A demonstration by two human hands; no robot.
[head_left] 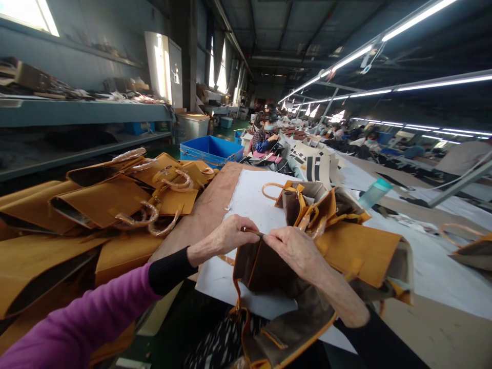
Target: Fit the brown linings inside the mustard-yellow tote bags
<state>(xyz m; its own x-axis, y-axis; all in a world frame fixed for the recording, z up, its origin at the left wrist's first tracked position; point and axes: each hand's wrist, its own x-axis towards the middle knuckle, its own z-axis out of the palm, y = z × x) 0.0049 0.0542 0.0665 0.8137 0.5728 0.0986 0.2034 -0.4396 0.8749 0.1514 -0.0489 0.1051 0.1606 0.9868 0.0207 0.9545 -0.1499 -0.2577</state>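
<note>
Nearest, at lower left: purple sleeve point(77, 323) with black cuff, ending in left hand point(226, 237), thumb and forefinger pinched tight on the top edge of a mustard-yellow leather handbag with brown lining point(269, 277). Right hand point(298, 251) just beside, fingers curled closed over the same edge. Handbag at the near edge of the tabletop point(442, 328), partly on a white sheet point(249, 200). Left: heaped pile of matching mustard handbags point(103, 205), close to the forearm. Right: bare tabletop, open room.

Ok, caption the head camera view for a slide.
Left hand and right hand pinch the top edge of a brown-lined tan bag beside a pile of tan bags.
</note>
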